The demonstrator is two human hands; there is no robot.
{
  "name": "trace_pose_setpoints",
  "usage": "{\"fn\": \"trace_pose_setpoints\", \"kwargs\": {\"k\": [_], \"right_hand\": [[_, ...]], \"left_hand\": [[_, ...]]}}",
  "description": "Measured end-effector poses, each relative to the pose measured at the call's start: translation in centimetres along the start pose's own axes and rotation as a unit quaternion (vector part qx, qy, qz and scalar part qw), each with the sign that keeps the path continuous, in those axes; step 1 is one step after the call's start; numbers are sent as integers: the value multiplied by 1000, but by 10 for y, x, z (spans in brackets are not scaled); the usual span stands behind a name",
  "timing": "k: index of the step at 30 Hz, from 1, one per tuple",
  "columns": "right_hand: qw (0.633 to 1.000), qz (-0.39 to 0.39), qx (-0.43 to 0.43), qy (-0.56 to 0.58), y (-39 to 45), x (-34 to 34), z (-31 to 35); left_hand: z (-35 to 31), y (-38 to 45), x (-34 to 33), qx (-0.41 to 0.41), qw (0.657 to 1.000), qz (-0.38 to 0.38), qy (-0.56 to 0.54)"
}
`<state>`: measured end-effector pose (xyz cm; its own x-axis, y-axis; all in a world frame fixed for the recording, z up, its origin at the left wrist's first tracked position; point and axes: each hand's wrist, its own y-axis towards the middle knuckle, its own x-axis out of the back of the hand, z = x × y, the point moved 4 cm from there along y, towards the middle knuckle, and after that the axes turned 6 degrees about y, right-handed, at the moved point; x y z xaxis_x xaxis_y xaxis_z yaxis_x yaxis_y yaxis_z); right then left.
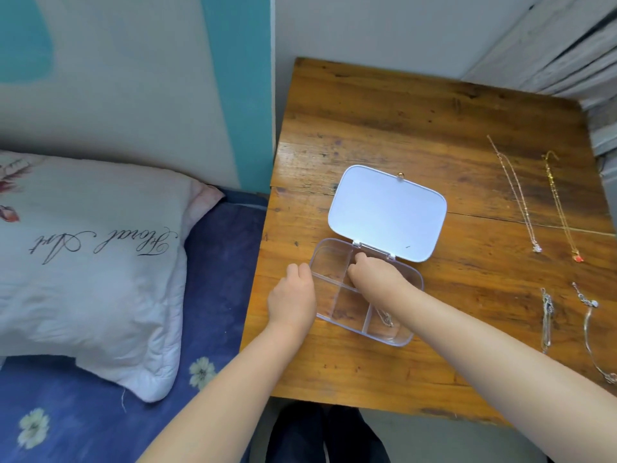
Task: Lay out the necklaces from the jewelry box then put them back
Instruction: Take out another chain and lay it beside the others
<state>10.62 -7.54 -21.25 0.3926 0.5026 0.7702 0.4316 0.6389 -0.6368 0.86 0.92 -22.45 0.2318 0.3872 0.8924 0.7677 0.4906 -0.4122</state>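
Both hands (292, 295) curled, touching open jewelry box (337, 315).

Clear jewelry box (337, 315) at frame centre on the wooden table (384, 128), white lid (387, 212) open and tipped back. Left hand (293, 295) rests against the box's left wall. Right hand (374, 272) reaches into an upper compartment, fingers curled; what they touch cannot be made out. One thin chain (384, 317) lies in the lower right compartment. Four necklaces lie at right: two long ones (517, 195) above, two shorter ones (546, 322) below. Pillow (90, 262) at left.
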Motion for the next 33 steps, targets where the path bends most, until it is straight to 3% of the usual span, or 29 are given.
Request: {"fn": "trace_pose_setpoints", "kwargs": {"k": [7, 14, 17, 22, 27, 33], "right_hand": [[998, 41, 28, -31, 6, 8, 1], [999, -39, -24, 23, -2, -1, 0], [991, -64, -42, 110, -10, -6, -8], [941, -172, -44, 290, -48, 6, -42], [908, -187, -71, 369, -110, 18, -76], [779, -306, -89, 540, -165, 48, -109]], "left_hand": [[-1, 2, -2, 1, 1000, -9, -3], [-2, -2, 0, 2, 1000, 2, 8], [-2, -1, 0, 3, 1000, 2, 11], [-2, 1, 0, 2, 1000, 0, 19], [-4, -1, 0, 14, 1000, 13, -6], [-8, -6, 5, 51, 998, 23, -33]]}}
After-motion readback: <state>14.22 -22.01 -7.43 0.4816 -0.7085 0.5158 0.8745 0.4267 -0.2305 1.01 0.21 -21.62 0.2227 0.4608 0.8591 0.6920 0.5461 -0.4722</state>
